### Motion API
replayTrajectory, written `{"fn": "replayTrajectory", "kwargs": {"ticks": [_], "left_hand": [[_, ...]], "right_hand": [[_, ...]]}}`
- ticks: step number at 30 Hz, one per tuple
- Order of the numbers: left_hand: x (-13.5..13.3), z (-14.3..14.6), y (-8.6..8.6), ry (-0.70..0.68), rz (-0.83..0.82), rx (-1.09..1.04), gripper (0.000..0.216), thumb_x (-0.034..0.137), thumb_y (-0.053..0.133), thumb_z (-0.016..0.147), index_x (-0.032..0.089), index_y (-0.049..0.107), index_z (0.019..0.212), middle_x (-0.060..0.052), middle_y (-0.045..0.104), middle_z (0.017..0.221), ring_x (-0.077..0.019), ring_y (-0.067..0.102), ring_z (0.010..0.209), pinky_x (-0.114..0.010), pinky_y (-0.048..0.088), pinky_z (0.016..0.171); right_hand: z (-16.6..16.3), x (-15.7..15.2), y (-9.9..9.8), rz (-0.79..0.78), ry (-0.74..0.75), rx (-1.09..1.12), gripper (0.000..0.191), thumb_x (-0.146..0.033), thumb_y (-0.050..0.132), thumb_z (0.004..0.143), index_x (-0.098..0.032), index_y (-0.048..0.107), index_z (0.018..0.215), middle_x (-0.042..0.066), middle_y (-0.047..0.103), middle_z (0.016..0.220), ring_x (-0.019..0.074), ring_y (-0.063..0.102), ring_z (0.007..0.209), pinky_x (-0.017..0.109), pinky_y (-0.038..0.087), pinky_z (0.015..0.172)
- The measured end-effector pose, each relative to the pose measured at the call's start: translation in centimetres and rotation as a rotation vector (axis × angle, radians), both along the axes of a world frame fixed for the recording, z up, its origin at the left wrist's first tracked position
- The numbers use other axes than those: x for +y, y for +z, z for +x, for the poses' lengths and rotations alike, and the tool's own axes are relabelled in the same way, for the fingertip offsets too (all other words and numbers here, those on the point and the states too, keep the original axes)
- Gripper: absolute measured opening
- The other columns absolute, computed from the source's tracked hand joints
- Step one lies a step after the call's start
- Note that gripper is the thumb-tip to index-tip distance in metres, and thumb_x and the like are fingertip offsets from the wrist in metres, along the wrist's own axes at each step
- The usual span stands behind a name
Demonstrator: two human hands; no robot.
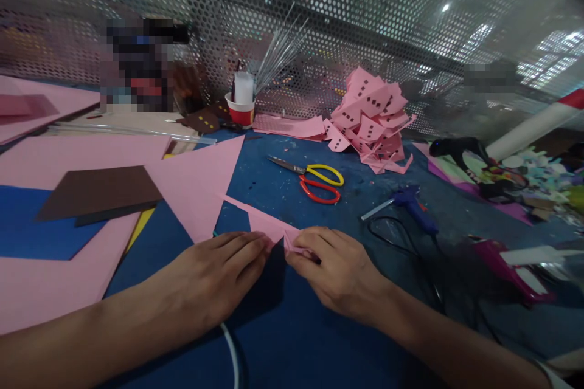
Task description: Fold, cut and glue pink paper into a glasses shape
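Note:
A folded piece of pink paper (264, 223) lies on the blue tabletop between my two hands, with a narrow strip running up to the left. My left hand (228, 273) rests on its lower left side, fingers together and closed down on the paper; the thumb is hidden. On the other end, my right hand (335, 267) is closed, its thumb and bent fingers pinching a small fold. Beyond the hands lie scissors (303, 176) with one yellow and one red handle loop, blades pointing left.
Pink sheets (201, 182), brown sheets (100, 191) and a blue sheet (27, 225) overlap at left. A pile of pink cutouts (371, 118) stands behind, near a red-and-white cup (240, 110). At right are a blue glue gun (415, 206), its cable and a magenta object (515, 270).

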State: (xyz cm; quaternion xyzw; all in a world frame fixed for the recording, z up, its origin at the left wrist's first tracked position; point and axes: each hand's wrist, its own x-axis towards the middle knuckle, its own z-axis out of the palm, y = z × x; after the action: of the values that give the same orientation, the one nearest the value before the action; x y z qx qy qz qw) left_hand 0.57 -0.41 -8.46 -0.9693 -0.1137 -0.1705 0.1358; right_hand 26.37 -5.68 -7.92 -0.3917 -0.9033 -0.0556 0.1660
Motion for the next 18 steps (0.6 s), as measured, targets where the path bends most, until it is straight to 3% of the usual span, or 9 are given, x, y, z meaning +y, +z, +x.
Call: {"fn": "replayTrajectory", "kwargs": {"ticks": [8, 18], "left_hand": [[0.09, 0.03, -0.07, 0.019, 0.021, 0.019, 0.037, 0.005, 0.038, 0.094, 0.008, 0.061, 0.123, -0.014, 0.066, 0.123, -0.0259, 0.060, 0.113, -0.037, 0.051, 0.096], [0.18, 0.16, 0.06, 0.011, -0.048, 0.001, 0.036, 0.005, 0.040, 0.093, 0.008, 0.058, 0.125, -0.016, 0.065, 0.121, -0.0268, 0.058, 0.114, -0.038, 0.052, 0.094]], "right_hand": [[-0.30, 0.45, 0.06, -0.139, -0.074, 0.068, 0.037, -0.015, 0.045, 0.097, -0.017, 0.057, 0.131, 0.010, 0.063, 0.113, 0.0221, 0.053, 0.103, 0.038, 0.048, 0.086], [-0.55, 0.76, -0.18, -0.233, -0.115, 0.091, 0.039, -0.008, 0.044, 0.094, -0.017, 0.056, 0.130, 0.010, 0.059, 0.116, 0.0234, 0.048, 0.103, 0.040, 0.043, 0.087]]}}
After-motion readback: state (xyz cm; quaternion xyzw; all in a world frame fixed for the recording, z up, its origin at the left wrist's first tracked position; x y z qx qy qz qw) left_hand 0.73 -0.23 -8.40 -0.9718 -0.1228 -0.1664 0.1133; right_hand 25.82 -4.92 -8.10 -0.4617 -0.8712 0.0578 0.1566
